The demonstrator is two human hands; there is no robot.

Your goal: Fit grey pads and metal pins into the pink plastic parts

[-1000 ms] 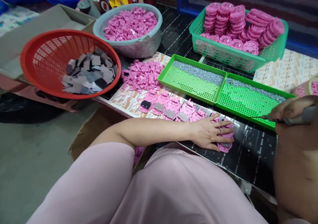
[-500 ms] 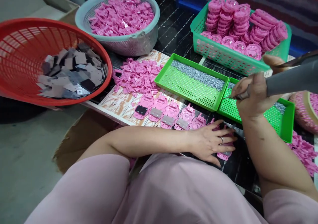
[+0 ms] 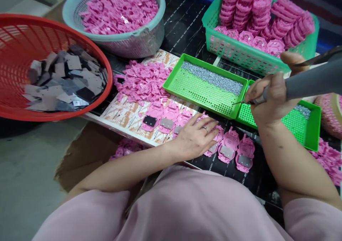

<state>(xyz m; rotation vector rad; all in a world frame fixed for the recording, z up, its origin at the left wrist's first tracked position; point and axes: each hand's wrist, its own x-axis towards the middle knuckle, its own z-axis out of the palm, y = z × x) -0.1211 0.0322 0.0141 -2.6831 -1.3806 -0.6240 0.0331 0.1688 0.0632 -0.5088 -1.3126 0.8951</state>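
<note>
My left hand [image 3: 196, 136] lies flat with fingers spread on a row of pink plastic parts [image 3: 229, 150] fitted with grey plates, laid along the front of the low table. My right hand [image 3: 269, 95] is closed round a grey powered screwdriver [image 3: 310, 82]. Its thin tip hovers over the seam between two green perforated trays [image 3: 203, 93] that hold small silver screws [image 3: 213, 78].
A red basket [image 3: 16, 31] of grey square plates sits at the left. A grey-blue colander [image 3: 128, 41] holds pink pieces, and more lie loose [image 3: 143, 80] on the table. A green basket [image 3: 240, 52] with stacked pink parts stands behind the trays.
My left hand has slid left along the row, uncovering two pink parts at the right end. My right hand rose into view with the screwdriver and now holds over the trays.
</note>
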